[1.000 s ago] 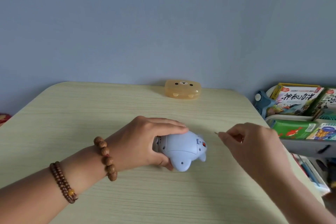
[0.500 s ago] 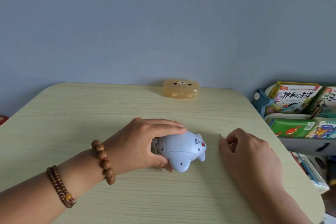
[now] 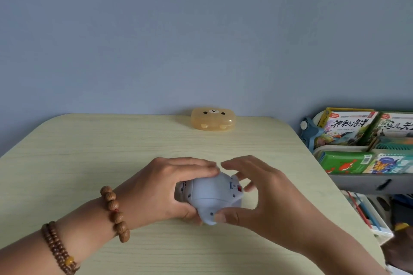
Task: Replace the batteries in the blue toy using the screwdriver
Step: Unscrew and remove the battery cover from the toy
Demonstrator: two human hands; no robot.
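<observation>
The blue toy lies on the pale wooden table, its underside with small screw holes and a red switch facing me. My left hand grips its left end, fingers over the top and thumb underneath. My right hand curls round the right end, with the thumb on the lower fin and the fingers bent over the far side. No screwdriver shows; my right hand covers the table beside the toy.
An orange translucent box with a bear face stands at the table's far edge by the wall. A rack of children's books stands just past the table's right edge.
My right hand, which held a thin metal tool, lowered to the table and has now moved left onto the toy without it. My left hand kept its hold.
</observation>
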